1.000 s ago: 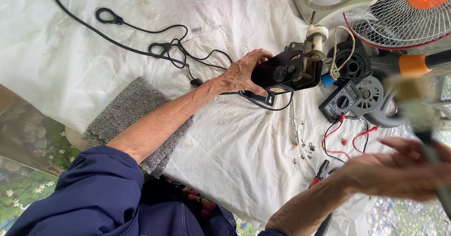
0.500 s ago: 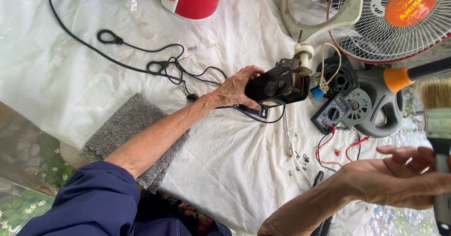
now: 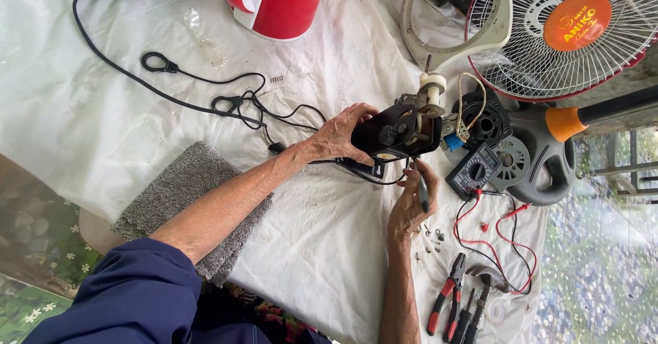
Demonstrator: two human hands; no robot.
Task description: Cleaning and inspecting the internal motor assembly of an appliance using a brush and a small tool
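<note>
My left hand [image 3: 339,137] grips the left side of a black fan motor assembly [image 3: 396,133] and holds it just above the white cloth [image 3: 322,234]. A white shaft piece [image 3: 432,87] sticks up from the motor's far end. My right hand [image 3: 409,205] is right under the motor, shut on a slim dark tool [image 3: 423,193] that points up toward the motor's underside. The tool's tip is hidden behind the motor.
A multimeter [image 3: 473,171] with red leads [image 3: 490,238] lies right of the motor. Small screws [image 3: 428,240] and red-handled pliers [image 3: 445,303] sit near my right wrist. Farther off are a fan grille [image 3: 541,63], red jug [image 3: 274,5], black cable [image 3: 205,87] and grey mat [image 3: 181,193].
My right hand swung in from the far right to just under the motor. The bristled brush seen earlier is out of sight. The left hand kept its hold on the motor.
</note>
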